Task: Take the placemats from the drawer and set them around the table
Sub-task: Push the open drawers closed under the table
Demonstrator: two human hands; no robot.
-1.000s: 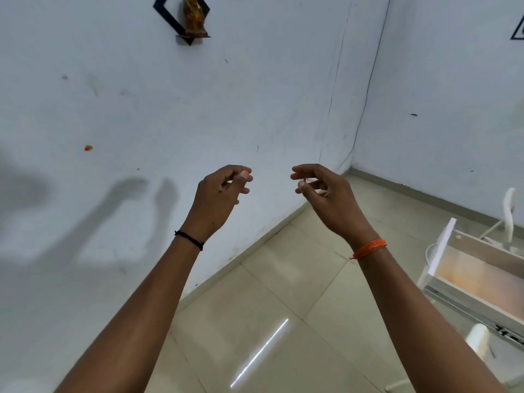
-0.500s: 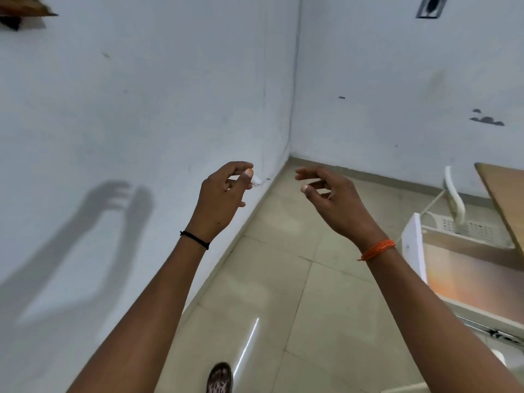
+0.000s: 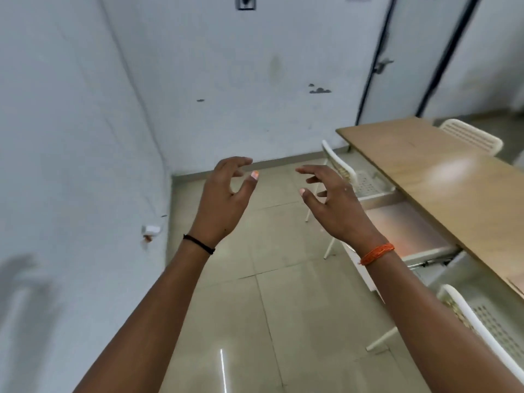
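My left hand [image 3: 224, 199] and my right hand [image 3: 334, 202] are raised side by side in front of me over the tiled floor, fingers loosely spread and curved, holding nothing. To the right stands a long wooden table [image 3: 442, 177]. A drawer [image 3: 408, 231] is pulled out from under its near side, just right of my right wrist; its inside looks pale with an orange sheen, and I cannot make out any placemats in it.
White perforated chairs stand at the table: one [image 3: 348, 171] behind my right hand, one [image 3: 482, 324] at the lower right, one [image 3: 470, 136] on the far side. White walls close the left and back, with a dark-framed door [image 3: 408, 58] behind the table. Tiled floor lies ahead.
The view has swung right from the wall corner to the table and the pulled-out drawer. Both hands have spread their fingers wider and stay raised.
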